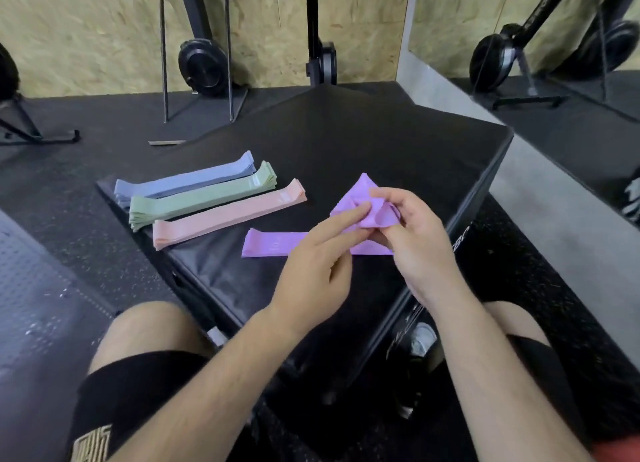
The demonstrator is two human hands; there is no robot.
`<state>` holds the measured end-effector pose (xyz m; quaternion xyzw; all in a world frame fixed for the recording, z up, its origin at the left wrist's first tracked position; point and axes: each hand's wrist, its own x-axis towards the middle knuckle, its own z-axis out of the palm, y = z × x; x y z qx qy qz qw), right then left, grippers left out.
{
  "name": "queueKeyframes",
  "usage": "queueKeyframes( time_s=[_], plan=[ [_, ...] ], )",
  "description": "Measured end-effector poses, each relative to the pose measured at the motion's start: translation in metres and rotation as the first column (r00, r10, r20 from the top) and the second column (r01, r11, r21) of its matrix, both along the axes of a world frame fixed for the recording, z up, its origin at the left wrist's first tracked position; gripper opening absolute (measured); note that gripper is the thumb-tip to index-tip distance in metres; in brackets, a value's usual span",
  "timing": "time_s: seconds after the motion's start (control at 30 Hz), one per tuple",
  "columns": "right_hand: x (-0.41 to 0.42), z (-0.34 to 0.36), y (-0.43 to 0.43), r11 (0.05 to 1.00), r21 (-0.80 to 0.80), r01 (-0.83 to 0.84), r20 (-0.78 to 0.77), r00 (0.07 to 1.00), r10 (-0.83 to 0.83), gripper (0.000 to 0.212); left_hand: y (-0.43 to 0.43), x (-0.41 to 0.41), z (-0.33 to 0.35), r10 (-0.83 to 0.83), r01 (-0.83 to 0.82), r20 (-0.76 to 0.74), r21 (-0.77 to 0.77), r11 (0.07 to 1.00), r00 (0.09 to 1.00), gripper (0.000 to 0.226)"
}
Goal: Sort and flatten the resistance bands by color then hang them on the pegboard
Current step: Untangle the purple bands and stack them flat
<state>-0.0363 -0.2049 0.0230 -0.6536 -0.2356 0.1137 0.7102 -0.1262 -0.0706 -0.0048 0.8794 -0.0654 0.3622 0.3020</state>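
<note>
Three flat stacks of bands lie side by side on the black padded box (pixel 363 150): blue (pixel 187 181) farthest, green (pixel 204 196) in the middle, peach (pixel 228 214) nearest. A flat purple band (pixel 266 243) lies in front of them. Above its right end I hold a crumpled purple band (pixel 360 198). My right hand (pixel 415 240) pinches its bunched part between thumb and fingers. My left hand (pixel 318 264) touches the band with straight index and middle fingers. No pegboard is in view.
The box stands on dark rubber gym flooring (pixel 69 219). Black exercise machines (pixel 204 56) stand against an OSB wall behind. A mirror (pixel 554 28) at the right reflects another machine. My bare knees and black shorts (pixel 138 385) are at the bottom.
</note>
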Motion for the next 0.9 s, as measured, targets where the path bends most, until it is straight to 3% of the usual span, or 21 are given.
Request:
queueKeyframes(
  time_s=[0.1,0.2,0.3,0.4,0.47,0.6,0.77,0.9],
  plan=[
    [-0.026,-0.037,-0.013,0.989,0.066,-0.129,-0.083,0.987,0.135,0.052,0.0,-0.026,-0.023,-0.035,0.034,0.049,0.03,0.999,0.998,0.045],
    [-0.035,-0.052,-0.017,0.966,0.064,-0.251,-0.168,0.951,0.259,0.062,0.007,-0.037,-0.034,-0.016,0.02,-0.047,0.089,0.996,0.999,0.041],
    [-0.028,-0.052,-0.017,0.988,0.012,-0.154,-0.205,0.967,0.153,0.034,0.015,-0.042,-0.034,0.032,-0.032,-0.153,0.004,0.999,0.988,0.034],
    [-0.024,-0.054,-0.019,0.971,-0.239,-0.009,-0.059,0.998,-0.005,0.008,0.019,-0.046,-0.037,0.044,-0.069,-0.174,-0.14,0.988,0.984,0.034],
    [-0.024,-0.057,-0.017,0.943,-0.334,0.005,-0.01,1.0,-0.009,0.016,0.021,-0.046,-0.037,0.06,-0.101,-0.185,-0.22,0.97,0.981,0.033],
    [-0.024,-0.057,-0.016,0.945,-0.325,-0.032,0.002,0.999,0.035,0.019,0.026,-0.039,-0.04,0.101,-0.188,-0.315,-0.26,0.947,0.944,0.03],
    [-0.024,-0.053,-0.016,0.969,-0.244,-0.05,0.018,0.998,0.056,0.032,0.028,-0.034,-0.045,0.074,-0.169,-0.43,-0.186,0.968,0.9,0.046],
    [-0.025,-0.053,-0.015,0.965,-0.258,-0.047,0.006,0.999,0.051,0.038,0.024,-0.03,-0.038,-0.027,-0.106,-0.43,-0.282,0.953,0.902,0.04]
  ],
)
